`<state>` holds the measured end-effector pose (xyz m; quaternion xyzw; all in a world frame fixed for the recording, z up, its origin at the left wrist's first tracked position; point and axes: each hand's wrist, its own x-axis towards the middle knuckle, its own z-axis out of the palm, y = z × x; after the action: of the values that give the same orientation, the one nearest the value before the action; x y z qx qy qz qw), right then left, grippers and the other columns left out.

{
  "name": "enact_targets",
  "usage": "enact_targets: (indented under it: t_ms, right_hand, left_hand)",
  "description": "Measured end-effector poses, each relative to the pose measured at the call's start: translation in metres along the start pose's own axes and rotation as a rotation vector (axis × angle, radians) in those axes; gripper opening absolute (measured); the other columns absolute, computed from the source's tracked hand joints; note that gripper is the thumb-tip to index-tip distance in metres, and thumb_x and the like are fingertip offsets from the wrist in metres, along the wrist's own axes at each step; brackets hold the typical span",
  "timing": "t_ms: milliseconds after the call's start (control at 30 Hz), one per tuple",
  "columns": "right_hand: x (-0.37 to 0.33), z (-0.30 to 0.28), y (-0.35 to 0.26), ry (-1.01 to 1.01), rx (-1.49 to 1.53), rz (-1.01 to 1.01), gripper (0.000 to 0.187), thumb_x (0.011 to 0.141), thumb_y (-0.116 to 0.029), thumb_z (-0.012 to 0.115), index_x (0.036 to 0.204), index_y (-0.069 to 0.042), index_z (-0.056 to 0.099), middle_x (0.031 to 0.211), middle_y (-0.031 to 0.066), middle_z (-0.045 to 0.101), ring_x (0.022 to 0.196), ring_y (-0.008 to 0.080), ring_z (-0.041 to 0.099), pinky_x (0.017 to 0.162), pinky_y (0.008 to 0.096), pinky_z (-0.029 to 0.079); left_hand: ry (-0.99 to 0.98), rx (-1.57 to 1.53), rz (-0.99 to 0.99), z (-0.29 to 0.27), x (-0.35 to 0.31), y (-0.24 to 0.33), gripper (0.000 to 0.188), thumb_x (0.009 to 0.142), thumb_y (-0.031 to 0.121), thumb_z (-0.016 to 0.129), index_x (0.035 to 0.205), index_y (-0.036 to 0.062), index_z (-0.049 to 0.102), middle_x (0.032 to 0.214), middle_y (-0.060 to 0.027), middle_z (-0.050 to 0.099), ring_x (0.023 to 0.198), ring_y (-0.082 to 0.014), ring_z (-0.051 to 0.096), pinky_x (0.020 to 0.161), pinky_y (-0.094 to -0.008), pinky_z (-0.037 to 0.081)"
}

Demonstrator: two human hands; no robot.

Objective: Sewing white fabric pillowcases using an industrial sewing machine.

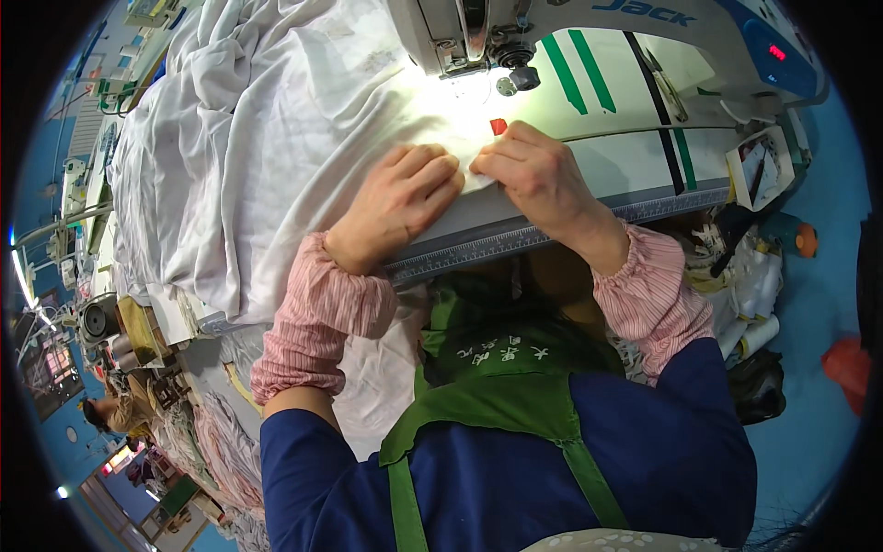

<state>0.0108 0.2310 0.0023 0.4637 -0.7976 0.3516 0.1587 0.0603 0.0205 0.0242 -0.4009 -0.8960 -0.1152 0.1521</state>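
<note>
Floor (805, 460), blue. Wall (57, 449) over there, blue too. Tube light (24, 271), white, lit. Table (179, 495), green-topped.

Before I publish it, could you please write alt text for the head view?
A person's bare left hand and right hand grip draped white fabric near its edge, before a pale sewing machine; a small red patch lies beside the right hand.

the left hand (400, 198) and the right hand (544, 179), curled over, hid exactly how they pinched the white cloth (212, 166). the top edge cut off the sewing machine (575, 17), while what lay inside the white box (784, 175) and the doings of a distant person (115, 412) were too small to tell.
</note>
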Motion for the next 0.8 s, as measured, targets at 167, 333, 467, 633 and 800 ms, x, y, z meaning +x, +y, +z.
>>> enact_targets:
  t_ms: [167,333,467,633,800]
  right_hand:
    - [0.012,0.003,0.012,-0.023,-0.014,0.018,0.018,0.07,0.005,0.065,0.085,-0.005,0.068,0.084,0.0023,0.066,0.081,0.0199,0.06,0.072,0.0307,0.053]
    - [0.017,0.006,0.02,-0.037,-0.039,0.026,0.016,0.072,0.0,0.066,0.087,-0.006,0.068,0.087,0.0016,0.067,0.083,0.0187,0.06,0.073,0.0305,0.053]
    - [0.016,0.007,0.02,-0.04,-0.1,0.035,0.013,0.077,-0.007,0.064,0.089,-0.007,0.069,0.09,0.0006,0.067,0.085,0.0185,0.06,0.074,0.0298,0.052]
    - [0.004,-0.001,0.006,0.025,-0.133,0.077,0.015,0.079,-0.008,0.062,0.092,-0.007,0.069,0.092,0.0013,0.067,0.088,0.0192,0.059,0.077,0.0302,0.052]
    - [-0.055,-0.025,-0.027,0.107,-0.114,0.116,0.023,0.077,-0.006,0.066,0.1,-0.005,0.069,0.105,0.0059,0.065,0.098,0.0219,0.06,0.084,0.0324,0.051]
  left_hand:
    - [-0.046,-0.024,0.034,-0.005,0.008,-0.028,0.027,0.074,0.009,0.061,0.1,0.0036,0.062,0.104,-0.0056,0.061,0.103,-0.0222,0.058,0.083,-0.0347,0.048]
    - [-0.052,-0.054,0.034,-0.007,0.013,-0.047,0.024,0.075,0.007,0.06,0.099,0.0032,0.062,0.104,-0.0069,0.063,0.101,-0.0253,0.059,0.087,-0.0377,0.05]
    - [-0.04,0.042,0.033,-0.008,0.014,-0.058,0.021,0.075,0.007,0.06,0.096,0.0046,0.062,0.104,-0.0062,0.063,0.1,-0.0242,0.059,0.088,-0.0366,0.049]
    - [-0.043,0.161,-0.021,-0.009,0.012,-0.048,0.025,0.077,0.008,0.058,0.101,0.0051,0.063,0.107,-0.0064,0.063,0.108,-0.0233,0.058,0.092,-0.0357,0.046]
    - [-0.15,0.296,-0.243,-0.008,-0.005,0.001,0.036,0.082,0.001,0.05,0.116,-0.0023,0.059,0.123,-0.015,0.059,0.121,-0.0288,0.052,0.1,-0.0393,0.041]
